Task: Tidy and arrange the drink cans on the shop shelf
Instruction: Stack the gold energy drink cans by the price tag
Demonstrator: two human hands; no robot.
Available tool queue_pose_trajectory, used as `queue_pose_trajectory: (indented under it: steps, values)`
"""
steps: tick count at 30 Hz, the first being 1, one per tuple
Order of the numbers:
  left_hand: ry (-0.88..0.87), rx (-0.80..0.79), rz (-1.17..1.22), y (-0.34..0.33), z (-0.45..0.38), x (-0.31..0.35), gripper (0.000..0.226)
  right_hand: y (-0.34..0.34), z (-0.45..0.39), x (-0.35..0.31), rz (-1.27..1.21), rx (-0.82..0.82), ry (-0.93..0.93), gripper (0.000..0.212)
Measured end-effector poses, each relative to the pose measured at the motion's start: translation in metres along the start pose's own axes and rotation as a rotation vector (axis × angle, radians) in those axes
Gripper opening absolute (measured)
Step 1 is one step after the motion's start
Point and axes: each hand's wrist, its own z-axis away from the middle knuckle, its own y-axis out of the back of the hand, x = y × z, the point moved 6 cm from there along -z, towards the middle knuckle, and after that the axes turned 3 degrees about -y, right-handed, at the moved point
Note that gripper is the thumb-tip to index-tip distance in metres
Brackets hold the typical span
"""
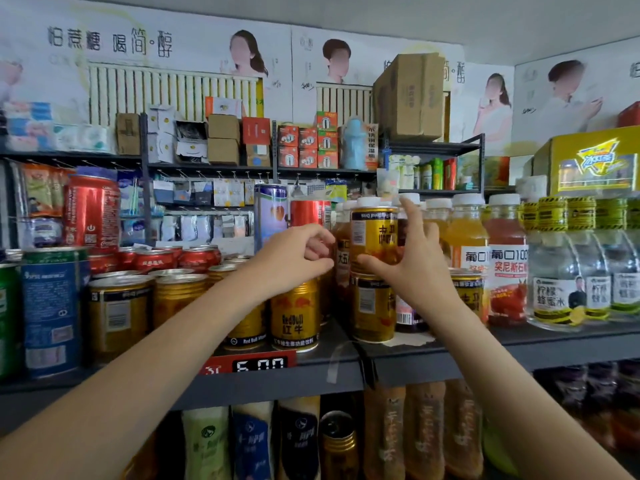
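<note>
While both bare arms reach up to the dark shop shelf [450,358], the far left of it carries a green can cut off by the frame edge and a tall blue can [52,310] just beside it. Behind these, a red cola can [90,213] stands higher, raised on other stock. Next come gold cans [117,313] in a row at the front, with short red cans [156,259] packed behind them. A red price tag [256,364] reading 6.00 hangs on the shelf edge below a gold Red Bull can [294,315].

Above that can, the left hand [294,258] hovers with its fingers loosely curled, thumb and fingertips close together; it holds nothing that can be made out, and its fingertips are near a red can [310,213] standing behind. Just to its right, a stacked gold can [374,233] sits upright on top of a lower gold can [374,310] at the shelf front. The right hand [412,265] has the stacked can in a spread grip, thumb under its base at the front and fingers reaching up along its right side.

Further right stand juice bottles [467,237] with white caps, then clear lemon water bottles [568,271] with yellow-and-black caps. On the lower shelf, bottles [426,431] are seen from above.
</note>
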Motion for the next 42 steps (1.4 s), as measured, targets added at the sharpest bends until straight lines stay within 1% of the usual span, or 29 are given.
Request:
queue_pose_trajectory:
  steps: [2,5,7,8,12,14,16,18,20,21,22,23,24,25,26,28,30,31,32,33,35,36,37,40,42]
  values:
    - [0.020,-0.015,0.001,-0.010,-0.007,0.012,0.045,-0.003,-0.004,-0.004,0.130,0.034,0.053,0.098]
    - [0.090,-0.092,0.009,-0.032,-0.012,0.021,0.065,-0.007,-0.010,-0.004,0.271,0.076,0.095,0.099]
    - [0.124,-0.092,0.073,-0.039,-0.012,0.023,0.070,-0.007,-0.008,-0.003,0.292,0.132,0.109,0.101]
    - [0.144,-0.076,0.137,-0.038,-0.012,0.023,0.070,-0.008,-0.006,-0.002,0.262,0.154,0.117,0.101]
    - [0.243,-0.019,0.402,-0.027,-0.012,0.020,0.068,-0.013,-0.003,-0.001,-0.019,0.171,0.183,0.100]
    - [0.238,0.022,0.559,-0.019,-0.016,0.026,0.060,-0.012,-0.003,-0.007,-0.101,0.175,0.277,0.096]
    - [0.219,0.093,0.636,-0.010,-0.020,0.032,0.058,-0.007,-0.003,-0.017,-0.164,0.165,0.397,0.092]
    - [0.197,0.172,0.686,-0.001,-0.020,0.038,0.050,0.007,-0.009,-0.026,-0.267,0.103,0.498,0.088]
    - [0.197,0.223,0.894,0.003,-0.019,0.039,0.042,0.027,-0.019,-0.028,-0.404,0.021,0.540,0.084]
    - [0.203,0.223,1.052,0.003,-0.018,0.040,0.042,0.036,-0.022,-0.026,-0.496,-0.017,0.505,0.080]
    - [0.206,0.214,1.213,0.001,-0.017,0.041,0.045,0.043,-0.025,-0.022,-0.616,-0.065,0.425,0.076]
    - [0.212,0.199,1.336,-0.002,-0.015,0.043,0.049,0.046,-0.025,-0.018,-0.760,-0.128,0.322,0.073]
    - [0.215,0.167,1.388,-0.006,-0.014,0.045,0.050,0.047,-0.025,-0.013,-0.890,-0.185,0.234,0.069]
    - [0.212,0.113,1.359,-0.010,-0.014,0.047,0.048,0.047,-0.024,-0.008,-0.984,-0.222,0.171,0.064]
    - [0.205,0.049,1.250,-0.014,-0.013,0.047,0.043,0.047,-0.023,-0.003,-1.044,-0.238,0.120,0.056]
    - [0.181,-0.057,0.896,-0.019,-0.011,0.046,0.027,0.050,-0.022,0.006,-1.100,-0.243,0.023,0.046]
    - [0.151,-0.069,0.532,-0.020,-0.014,0.040,0.017,0.055,-0.021,0.018,-1.067,-0.213,-0.071,0.049]
    - [0.136,-0.065,0.333,-0.020,-0.016,0.038,0.020,0.057,-0.020,0.025,-1.034,-0.194,-0.110,0.050]
    - [0.116,-0.092,0.141,-0.024,-0.019,0.037,0.027,0.059,-0.020,0.031,-1.009,-0.176,-0.144,0.049]
    - [0.096,-0.173,-0.004,-0.032,-0.022,0.037,0.036,0.062,-0.020,0.036,-0.987,-0.161,-0.169,0.046]
    - [0.079,-0.382,-0.130,-0.054,-0.023,0.040,0.053,0.065,-0.018,0.044,-0.963,-0.141,-0.191,0.041]
    - [0.079,-0.440,-0.157,-0.062,-0.023,0.042,0.058,0.065,-0.018,0.048,-0.957,-0.135,-0.196,0.041]
    - [0.077,-0.447,-0.185,-0.068,-0.026,0.043,0.062,0.065,-0.017,0.051,-0.949,-0.134,-0.202,0.041]
    - [0.067,-0.386,-0.288,-0.078,-0.036,0.042,0.078,0.060,-0.016,0.057,-0.929,-0.135,-0.215,0.041]
    - [0.097,-0.380,-0.335,-0.084,-0.039,0.036,0.085,0.058,-0.014,0.059,-0.917,-0.141,-0.216,0.042]
